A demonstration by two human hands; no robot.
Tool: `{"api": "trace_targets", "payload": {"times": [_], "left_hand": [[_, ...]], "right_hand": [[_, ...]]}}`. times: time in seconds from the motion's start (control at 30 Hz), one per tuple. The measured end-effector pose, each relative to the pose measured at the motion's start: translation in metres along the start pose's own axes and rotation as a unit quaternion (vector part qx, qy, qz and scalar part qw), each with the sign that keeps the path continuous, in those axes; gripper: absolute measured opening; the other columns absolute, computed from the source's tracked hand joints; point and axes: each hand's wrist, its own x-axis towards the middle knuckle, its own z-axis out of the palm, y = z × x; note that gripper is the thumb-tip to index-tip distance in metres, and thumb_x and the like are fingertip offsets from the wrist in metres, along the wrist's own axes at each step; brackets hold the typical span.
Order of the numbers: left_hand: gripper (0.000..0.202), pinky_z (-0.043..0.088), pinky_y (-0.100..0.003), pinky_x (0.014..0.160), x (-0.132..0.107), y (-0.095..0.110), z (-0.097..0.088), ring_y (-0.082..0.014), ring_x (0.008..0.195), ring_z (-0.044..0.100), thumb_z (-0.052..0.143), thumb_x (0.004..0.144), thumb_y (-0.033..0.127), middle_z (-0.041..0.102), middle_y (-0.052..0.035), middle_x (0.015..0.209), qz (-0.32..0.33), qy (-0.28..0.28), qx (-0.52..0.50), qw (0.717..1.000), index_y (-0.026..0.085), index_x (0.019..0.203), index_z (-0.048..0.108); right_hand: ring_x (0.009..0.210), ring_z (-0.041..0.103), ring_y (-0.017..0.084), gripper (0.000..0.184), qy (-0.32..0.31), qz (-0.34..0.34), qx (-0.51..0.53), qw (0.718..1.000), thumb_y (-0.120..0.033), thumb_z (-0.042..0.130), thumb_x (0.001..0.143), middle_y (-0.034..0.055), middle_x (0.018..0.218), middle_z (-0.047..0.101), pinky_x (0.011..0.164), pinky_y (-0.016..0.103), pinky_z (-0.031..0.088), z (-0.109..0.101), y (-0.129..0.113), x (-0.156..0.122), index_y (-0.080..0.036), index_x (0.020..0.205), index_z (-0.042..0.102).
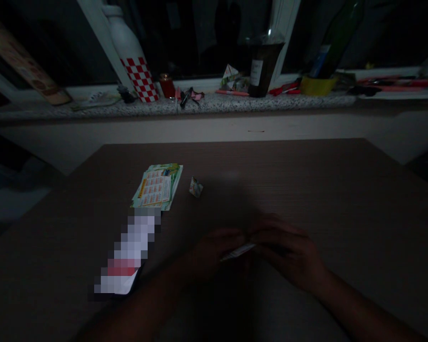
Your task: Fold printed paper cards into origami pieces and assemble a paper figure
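Both hands meet low over the brown table [306,180] in dim light. My left hand [214,251] and my right hand [288,256] pinch a small pale piece of paper [238,251] between them, fingers curled on its two ends. A little folded paper shape [196,186] lies farther back on the table. Left of it sits a stack of printed calendar sheets [157,186]. A phone-like flat object [126,256] lies at the left of my left forearm, its face blurred.
A stone windowsill [185,105] runs along the back. On it stand a white bottle with red checks [133,57], a small red jar [167,85], a dark bottle [262,66], a green bottle [337,33], a yellow tape roll [317,85], pens and paper scraps.
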Motion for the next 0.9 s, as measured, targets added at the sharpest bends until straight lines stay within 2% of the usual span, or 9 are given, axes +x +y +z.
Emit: {"api": "trace_targets", "payload": {"times": [0.1,0.2,0.3,0.37,0.47,0.6,0.7,0.8,0.9], "left_hand": [[0.027,0.043,-0.024,0.066,-0.008,0.012,-0.004,-0.0148,0.073,0.058,0.053,0.086,0.04,0.062,-0.0019,0.077,0.09,0.073,0.137,0.984,0.015,0.084,0.065],[0.023,0.044,-0.027,0.079,-0.016,0.019,-0.004,-0.0183,0.088,0.06,0.066,0.079,0.033,0.066,-0.0042,0.092,0.177,0.111,0.337,0.918,0.017,0.096,0.067],[0.016,0.045,-0.026,0.078,-0.017,0.017,-0.002,-0.0169,0.084,0.062,0.063,0.083,0.029,0.07,-0.0044,0.09,0.233,0.107,0.443,0.859,0.018,0.094,0.069],[0.015,0.046,-0.025,0.075,-0.014,0.013,0.0,-0.016,0.081,0.064,0.059,0.086,0.028,0.071,-0.0041,0.087,0.248,0.106,0.457,0.848,0.019,0.091,0.071],[0.013,0.047,-0.025,0.074,-0.01,0.009,0.0,-0.016,0.079,0.065,0.062,0.084,0.027,0.073,-0.0035,0.085,0.241,0.119,0.431,0.861,0.02,0.088,0.072],[0.011,0.048,-0.024,0.072,-0.008,0.007,-0.001,-0.0158,0.079,0.066,0.069,0.079,0.027,0.072,-0.0024,0.084,0.188,0.141,0.371,0.898,0.019,0.086,0.073],[0.012,0.047,-0.023,0.07,-0.008,0.008,-0.001,-0.0156,0.078,0.066,0.07,0.077,0.026,0.073,-0.0024,0.084,0.156,0.132,0.344,0.916,0.019,0.086,0.073],[0.011,0.046,-0.022,0.066,-0.007,0.008,-0.001,-0.0147,0.074,0.065,0.07,0.077,0.026,0.073,-0.0026,0.08,0.148,0.122,0.329,0.925,0.017,0.083,0.074],[0.01,0.044,-0.02,0.061,-0.009,0.007,0.001,-0.0135,0.068,0.064,0.07,0.077,0.025,0.072,-0.0027,0.075,0.152,0.136,0.318,0.926,0.016,0.078,0.075]], "right_hand": [[0.072,0.064,0.018,0.011,-0.008,0.01,-0.01,1.0,-0.013,0.063,0.083,0.0041,0.076,0.067,0.063,0.031,0.052,-0.004,-0.002,0.002,-0.02,0.09,0.067],[0.068,0.063,0.017,0.007,-0.012,0.018,-0.04,0.999,-0.014,0.063,0.083,0.005,0.074,0.067,0.058,0.03,0.051,-0.006,-0.003,0.002,-0.018,0.087,0.067],[0.068,0.063,0.017,0.008,-0.021,0.016,-0.054,0.998,-0.016,0.064,0.082,0.0048,0.075,0.068,0.059,0.03,0.051,-0.007,-0.003,0.0,-0.019,0.088,0.068],[0.069,0.064,0.017,0.008,-0.024,0.021,-0.051,0.998,-0.017,0.064,0.082,0.005,0.076,0.069,0.06,0.03,0.052,-0.006,-0.003,-0.001,-0.019,0.088,0.068],[0.067,0.066,0.016,0.006,-0.017,0.03,-0.031,0.999,-0.019,0.065,0.083,0.0047,0.074,0.07,0.057,0.028,0.053,-0.004,-0.004,-0.002,-0.019,0.086,0.07],[0.063,0.066,0.015,0.006,-0.021,0.051,-0.006,0.998,-0.021,0.066,0.083,0.0038,0.072,0.07,0.053,0.025,0.052,-0.004,-0.004,-0.003,-0.019,0.083,0.072],[0.06,0.065,0.014,0.008,-0.029,0.068,0.004,0.997,-0.023,0.066,0.083,0.0033,0.071,0.07,0.05,0.024,0.05,-0.004,-0.002,-0.005,-0.02,0.082,0.072],[0.057,0.064,0.013,0.006,-0.03,0.069,0.009,0.997,-0.022,0.067,0.083,0.0029,0.069,0.069,0.047,0.023,0.048,-0.005,-0.002,-0.006,-0.019,0.081,0.072],[0.058,0.064,0.014,0.006,-0.024,0.053,0.017,0.998,-0.016,0.067,0.082,0.0034,0.07,0.069,0.048,0.024,0.048,-0.005,-0.002,-0.007,-0.018,0.084,0.072]]}}
